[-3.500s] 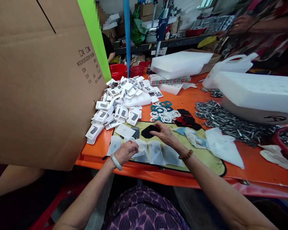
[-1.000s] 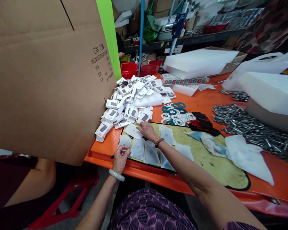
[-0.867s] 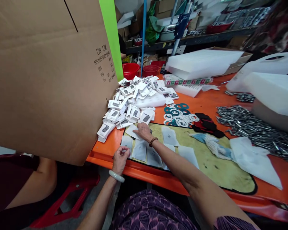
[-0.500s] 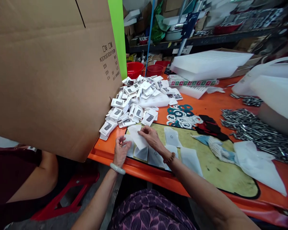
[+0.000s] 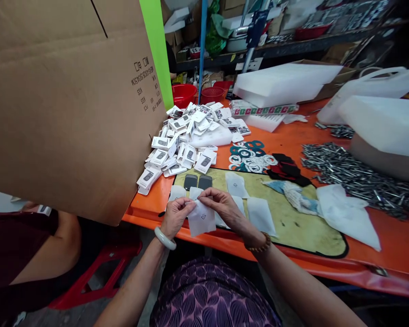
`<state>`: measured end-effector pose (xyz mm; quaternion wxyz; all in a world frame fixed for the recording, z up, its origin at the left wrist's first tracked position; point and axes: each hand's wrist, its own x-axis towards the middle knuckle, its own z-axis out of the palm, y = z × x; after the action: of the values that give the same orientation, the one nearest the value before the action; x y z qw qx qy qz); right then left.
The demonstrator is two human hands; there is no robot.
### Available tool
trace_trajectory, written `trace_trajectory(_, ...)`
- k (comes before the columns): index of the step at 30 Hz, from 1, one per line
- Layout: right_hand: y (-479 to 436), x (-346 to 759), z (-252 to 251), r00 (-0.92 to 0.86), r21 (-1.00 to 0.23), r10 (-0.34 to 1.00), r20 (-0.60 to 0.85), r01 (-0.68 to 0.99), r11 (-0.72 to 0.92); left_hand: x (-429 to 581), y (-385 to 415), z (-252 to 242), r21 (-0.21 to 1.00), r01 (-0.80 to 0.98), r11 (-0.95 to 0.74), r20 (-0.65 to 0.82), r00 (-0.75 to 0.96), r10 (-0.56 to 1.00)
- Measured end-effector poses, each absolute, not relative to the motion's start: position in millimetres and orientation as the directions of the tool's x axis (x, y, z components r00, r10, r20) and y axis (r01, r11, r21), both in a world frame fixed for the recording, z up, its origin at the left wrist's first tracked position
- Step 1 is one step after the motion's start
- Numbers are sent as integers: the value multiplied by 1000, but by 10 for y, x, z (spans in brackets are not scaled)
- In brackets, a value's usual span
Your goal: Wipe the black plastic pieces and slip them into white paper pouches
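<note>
Rising to the left of the mat (image 5: pixel 306 234), a brown cardboard box (image 5: pixel 71 113) shows printed lettering, and a co-worker's arm (image 5: pixel 52 247) and a red stool (image 5: pixel 98 272) appear lower down. At the mat's back left corner, a heap of small white boxes (image 5: pixel 202 161) spreads over the orange table (image 5: pixel 282 136). Near the mat's left front edge, the left hand (image 5: pixel 175 215) pinches the upper left of a white bag (image 5: pixel 202 220) between thumb and fingers. Two dark pads (image 5: pixel 191 181) lie side by side on the mat, just behind that bag. The bag is at the mat's front edge, with its marked face in view; whether its lower end touches anything I cannot tell. The right hand (image 5: pixel 226 209) pinches its upper right, fingertips close to the left hand's. Further right on the mat lie other flat white bags (image 5: pixel 261 214). Behind the mat sit green and white rings (image 5: pixel 248 156), then black and red pieces (image 5: pixel 286 169) at its back edge. A blue-and-white cloth (image 5: pixel 296 195) and a crumpled white sheet (image 5: pixel 346 213) extend towards the mat's right end, with metal pins (image 5: pixel 347 177) piled beyond.
</note>
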<state>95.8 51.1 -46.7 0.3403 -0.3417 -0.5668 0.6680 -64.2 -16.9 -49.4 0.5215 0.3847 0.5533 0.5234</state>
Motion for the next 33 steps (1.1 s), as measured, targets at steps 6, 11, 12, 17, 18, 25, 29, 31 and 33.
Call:
trace_trajectory(6,375,927,-619,-444,-993,889,-108,3,-119,-467,-190,-519,935,-326,140,-233,-266,935)
trace_trajectory(11,298,875,-767,-402,-975,898,-177,-54,-217,-369,-207,-556,741,-632,224,-399,-147,905)
trace_trajectory(12,291,869,-771,-392,-971,902,-178,-75,-225,-375,-208,-567,711,-655,254,-416,-102,904)
trace_trajectory(17,314,868,-731,-440,-934,878,-188,-197,-299,-464,-206,-626,692,-673,261,-420,-81,904)
trace_trajectory(18,323,870,-726,-475,-922,857,-199,-205,-328,-480,-206,-633,705,-665,246,-419,-110,901)
trace_trajectory(25,321,905,-764,-548,-948,820,-166,-140,-286,-532,-187,-692,717,-663,213,-441,-195,876)
trace_trajectory(29,232,1077,-648,-539,-980,826,166,5,200,-608,-139,-767,644,-729,233,-527,-202,825)
trace_trajectory(31,166,1165,-553,-623,-921,732,275,49,387,-650,-123,-808,629,-738,246,-550,-197,812)
trace_trajectory(33,100,1200,-475,-672,-852,664,328,93,515,-664,-127,-853,640,-719,270,-554,-190,810)
